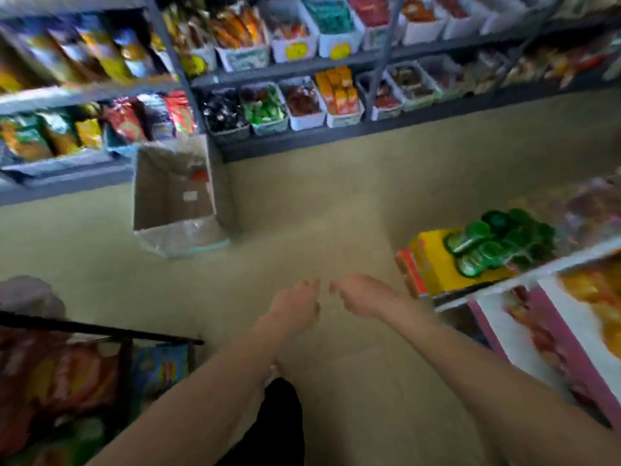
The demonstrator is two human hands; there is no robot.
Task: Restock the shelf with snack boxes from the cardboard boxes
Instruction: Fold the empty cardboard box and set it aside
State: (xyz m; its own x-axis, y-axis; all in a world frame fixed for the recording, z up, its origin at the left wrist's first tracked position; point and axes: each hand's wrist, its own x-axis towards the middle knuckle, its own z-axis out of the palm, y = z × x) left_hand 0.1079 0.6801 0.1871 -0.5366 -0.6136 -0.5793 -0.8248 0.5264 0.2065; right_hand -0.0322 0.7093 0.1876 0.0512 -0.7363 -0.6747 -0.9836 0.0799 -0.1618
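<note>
An open brown cardboard box (pixel 174 193) stands on the beige floor against the foot of the dark shelf (pixel 302 142); its inside is too blurred to read. Both my arms stretch forward over the floor. My left hand (pixel 297 304) and my right hand (pixel 361 295) hang side by side, fingers loosely curled and holding nothing. They are well short of the cardboard box. To the right, yellow and red snack boxes (pixel 433 264) lie on a low white shelf (pixel 524 277), with green round packs (pixel 494 240) on top.
Shelves at the back hold white bins of sweets (pixel 302 105) and bags of crisps (pixel 84 126). A black wire rack with snack bags (pixel 67 371) stands at the lower left. Large pink-edged packages (pixel 554 334) fill the lower right. The whole view is motion-blurred.
</note>
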